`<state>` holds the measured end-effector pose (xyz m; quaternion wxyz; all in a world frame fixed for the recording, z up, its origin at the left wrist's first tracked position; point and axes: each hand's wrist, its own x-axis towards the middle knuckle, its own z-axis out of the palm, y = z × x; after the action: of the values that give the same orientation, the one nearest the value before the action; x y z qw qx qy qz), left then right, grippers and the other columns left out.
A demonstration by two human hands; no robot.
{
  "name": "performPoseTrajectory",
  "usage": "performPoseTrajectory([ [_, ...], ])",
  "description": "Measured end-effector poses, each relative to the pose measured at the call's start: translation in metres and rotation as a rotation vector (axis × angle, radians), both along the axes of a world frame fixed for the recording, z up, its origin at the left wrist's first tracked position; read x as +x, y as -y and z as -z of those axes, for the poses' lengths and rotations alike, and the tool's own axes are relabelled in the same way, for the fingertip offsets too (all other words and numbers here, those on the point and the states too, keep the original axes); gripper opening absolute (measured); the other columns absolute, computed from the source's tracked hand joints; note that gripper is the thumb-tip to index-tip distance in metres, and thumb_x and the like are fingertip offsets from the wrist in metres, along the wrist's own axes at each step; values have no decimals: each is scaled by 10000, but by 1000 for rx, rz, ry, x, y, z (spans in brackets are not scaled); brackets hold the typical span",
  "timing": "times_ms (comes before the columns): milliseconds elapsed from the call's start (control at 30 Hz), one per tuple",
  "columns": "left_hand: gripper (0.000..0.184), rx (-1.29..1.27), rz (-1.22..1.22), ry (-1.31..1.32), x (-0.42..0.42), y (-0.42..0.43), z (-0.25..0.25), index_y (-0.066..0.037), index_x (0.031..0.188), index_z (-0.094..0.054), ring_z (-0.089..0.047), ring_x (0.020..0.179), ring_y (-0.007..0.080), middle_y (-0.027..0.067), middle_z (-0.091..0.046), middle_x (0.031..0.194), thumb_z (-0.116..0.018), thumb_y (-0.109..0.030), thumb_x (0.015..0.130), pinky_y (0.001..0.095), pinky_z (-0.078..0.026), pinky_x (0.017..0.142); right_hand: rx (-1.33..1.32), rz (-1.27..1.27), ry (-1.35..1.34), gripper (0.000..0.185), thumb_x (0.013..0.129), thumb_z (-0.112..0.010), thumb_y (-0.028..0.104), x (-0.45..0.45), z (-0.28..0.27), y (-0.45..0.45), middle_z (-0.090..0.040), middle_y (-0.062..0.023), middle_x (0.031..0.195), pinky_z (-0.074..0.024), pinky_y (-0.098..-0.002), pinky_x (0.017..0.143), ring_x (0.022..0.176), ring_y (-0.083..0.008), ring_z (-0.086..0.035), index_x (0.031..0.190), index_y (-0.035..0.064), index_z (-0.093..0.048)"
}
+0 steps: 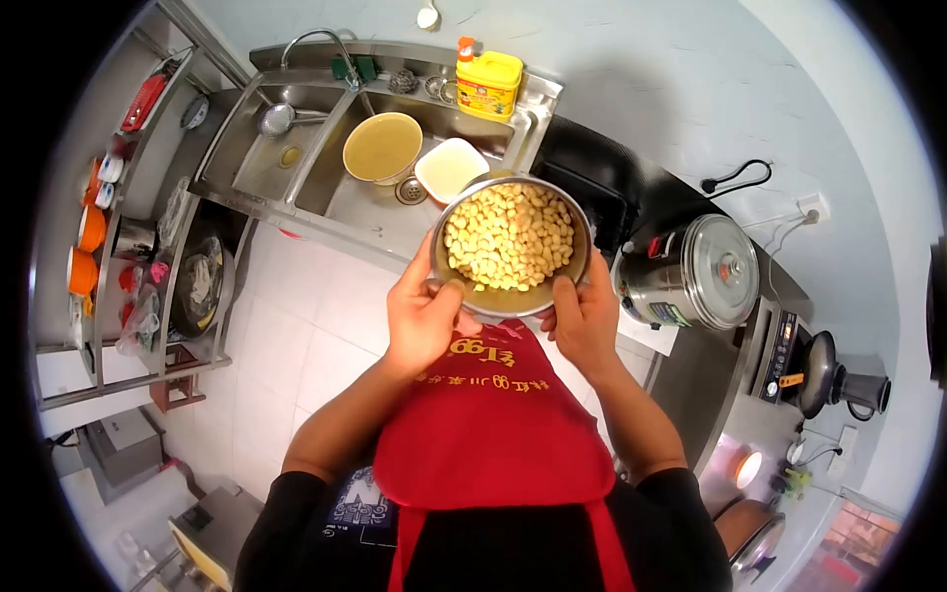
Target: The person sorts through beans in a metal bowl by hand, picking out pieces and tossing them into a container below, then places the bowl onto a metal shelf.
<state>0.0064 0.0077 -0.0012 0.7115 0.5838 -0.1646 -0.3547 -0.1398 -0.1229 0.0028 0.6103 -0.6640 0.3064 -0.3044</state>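
A round metal bowl [456, 286] of pale beans or peanuts [508, 237] is held up in front of my red apron. My left hand [422, 314] grips its left rim, thumb over the edge, and my right hand [584, 314] grips the right rim the same way. The fingers under the bowl are partly hidden. Beyond the bowl's far left side, a white square bowl [452, 170] and a yellowish round basin [383, 148] sit in the steel sink [345, 202].
Behind the sink stands a yellow detergent jug [489, 85] beside the faucet [326, 39]. A large lidded steel pot [705, 271] is on the right. Shelves [138, 227] with orange pots line the left. A strainer [278, 120] lies in the left basin.
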Motion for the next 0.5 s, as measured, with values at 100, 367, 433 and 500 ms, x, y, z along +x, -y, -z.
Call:
performPoseTrajectory([
  [100,718,32,69,-93,14,11,10,-70,1568,-328,-663,522,164,159,-708,908,-439,94,878,261,-563,478,91,-42,-146,458,998,-465,85,4,6,12,-637,-93,659,-426,-240,365,444,-105,-559,1443,33,-374],
  [367,544,154,280,-169,16,10,16,56,1407,-301,-733,711,302,262,-661,1092,-489,-18,902,357,-651,580,91,-26,-171,484,976,-472,59,11,-3,15,-646,-79,636,-408,-227,347,428,-94,-559,1454,32,-401],
  [433,554,146,278,-189,16,7,15,50,1414,-300,-735,723,309,264,-655,1109,-489,-12,896,359,-653,592,98,-58,-165,502,974,-476,63,14,-5,15,-646,-79,636,-407,-224,344,427,-95,-559,1468,35,-388],
  [500,566,131,253,-258,15,7,19,41,1423,-308,-742,766,318,267,-641,1153,-469,17,881,366,-661,626,168,-55,-224,445,988,-515,102,13,-14,14,-640,-88,618,-441,-251,403,465,-109,-584,1423,23,-462],
])
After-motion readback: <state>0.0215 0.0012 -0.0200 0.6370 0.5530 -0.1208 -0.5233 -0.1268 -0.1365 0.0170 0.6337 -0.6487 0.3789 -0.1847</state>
